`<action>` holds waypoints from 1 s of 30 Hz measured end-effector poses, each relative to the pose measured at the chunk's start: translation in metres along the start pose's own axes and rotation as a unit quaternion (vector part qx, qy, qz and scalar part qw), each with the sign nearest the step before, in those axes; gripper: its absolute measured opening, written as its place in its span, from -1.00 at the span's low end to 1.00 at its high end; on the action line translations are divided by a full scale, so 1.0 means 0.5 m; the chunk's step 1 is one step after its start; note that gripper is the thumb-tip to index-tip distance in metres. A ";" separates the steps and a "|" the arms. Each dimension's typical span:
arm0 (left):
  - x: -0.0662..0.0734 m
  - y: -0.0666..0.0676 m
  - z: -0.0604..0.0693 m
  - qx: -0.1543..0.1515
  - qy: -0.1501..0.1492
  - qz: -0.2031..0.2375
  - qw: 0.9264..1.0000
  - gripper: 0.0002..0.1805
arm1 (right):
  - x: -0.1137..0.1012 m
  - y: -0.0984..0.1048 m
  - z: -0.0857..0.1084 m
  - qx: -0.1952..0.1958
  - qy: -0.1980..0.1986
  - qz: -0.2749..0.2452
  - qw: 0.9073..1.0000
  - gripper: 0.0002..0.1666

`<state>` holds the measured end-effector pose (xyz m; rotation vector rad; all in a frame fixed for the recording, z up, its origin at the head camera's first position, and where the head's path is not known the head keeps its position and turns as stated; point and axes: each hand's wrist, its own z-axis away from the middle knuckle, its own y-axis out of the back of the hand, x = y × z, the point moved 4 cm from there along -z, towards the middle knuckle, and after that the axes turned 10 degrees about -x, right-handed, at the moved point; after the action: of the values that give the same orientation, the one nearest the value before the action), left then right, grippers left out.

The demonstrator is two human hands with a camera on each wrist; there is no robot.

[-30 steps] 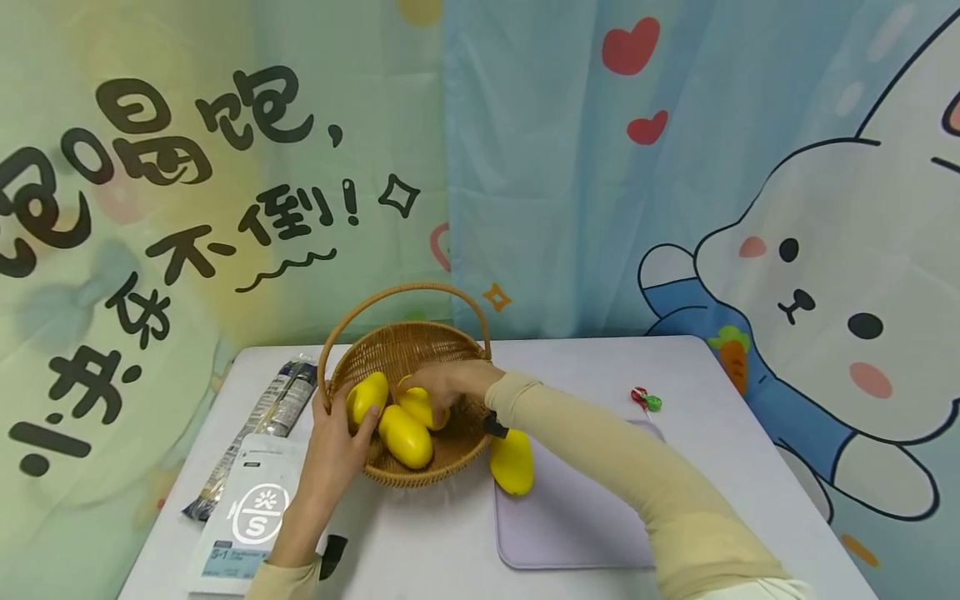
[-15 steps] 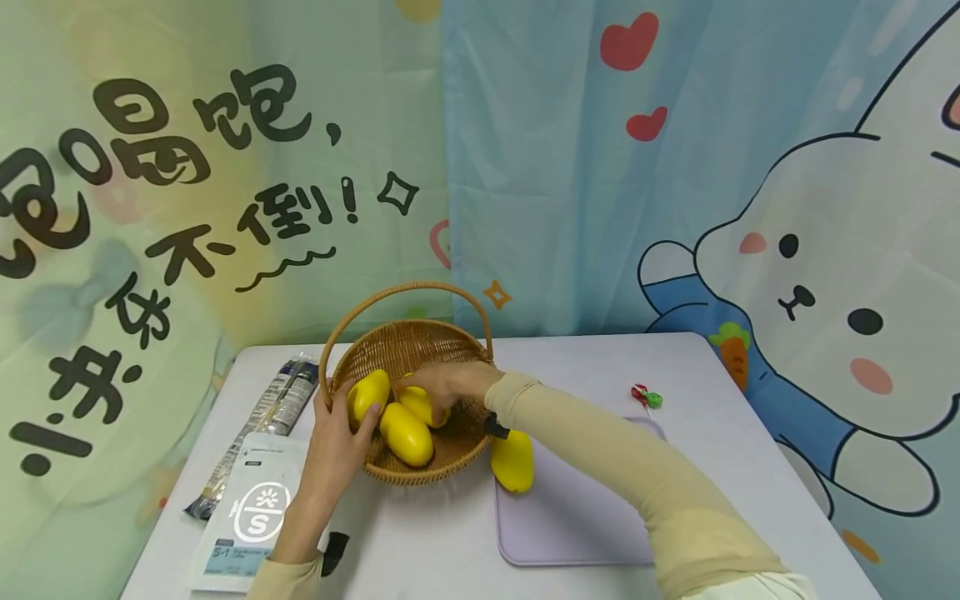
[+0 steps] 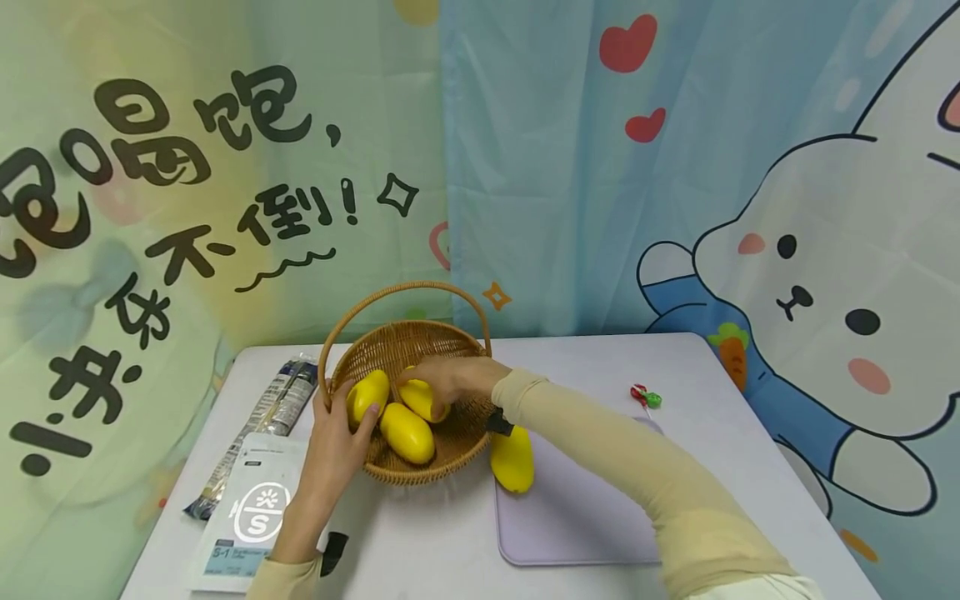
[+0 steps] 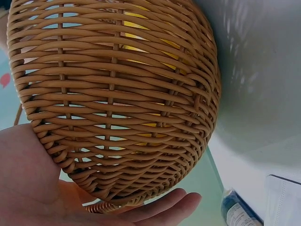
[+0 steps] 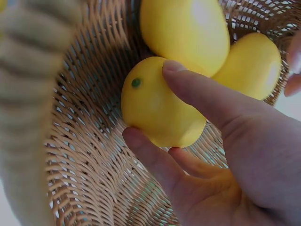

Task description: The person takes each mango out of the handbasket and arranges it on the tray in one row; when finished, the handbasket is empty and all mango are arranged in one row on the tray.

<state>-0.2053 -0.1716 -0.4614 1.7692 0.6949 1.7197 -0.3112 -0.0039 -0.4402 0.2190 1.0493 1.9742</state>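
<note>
A brown wicker basket (image 3: pixel 401 343) with a tall handle leans toward me at the back of the table. My left hand (image 3: pixel 335 450) grips its left rim, thumb inside; the left wrist view shows the fingers (image 4: pixel 164 209) along the outer weave. Inside lie several yellow mangoes: one at left (image 3: pixel 369 393), one in front (image 3: pixel 407 435), and a third mango (image 5: pixel 157 106) with a green dot at its end. My right hand (image 3: pixel 453 379) reaches in and holds that third mango between thumb and fingers. Another yellow mango (image 3: pixel 513 463) lies outside, right of the basket.
A pale purple mat (image 3: pixel 577 517) lies right of the basket, partly under my right forearm. Red and green wrapped lollipops (image 3: pixel 647 397) sit farther right. At left are a long foil packet (image 3: pixel 281 396) and a white pouch (image 3: pixel 251 508). A curtain hangs behind the table.
My right hand and forearm have shifted very slightly right and up, and the mango it holds has moved a little. The left hand and the basket keep their place.
</note>
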 end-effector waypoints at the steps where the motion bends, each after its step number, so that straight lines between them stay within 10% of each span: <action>1: 0.000 0.000 0.000 0.000 0.000 0.000 1.000 -0.31 | 0.000 0.004 0.003 0.002 0.004 -0.001 1.000 -0.04; 30: 0.002 0.000 -0.005 0.009 -0.011 0.010 1.000 -0.32 | 0.033 0.058 0.228 0.117 0.148 -0.088 0.978 -0.04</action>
<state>-0.2075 -0.1707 -0.4605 1.8111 0.6878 1.7108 -0.2815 0.0683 -0.3508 -0.0440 1.4447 1.7549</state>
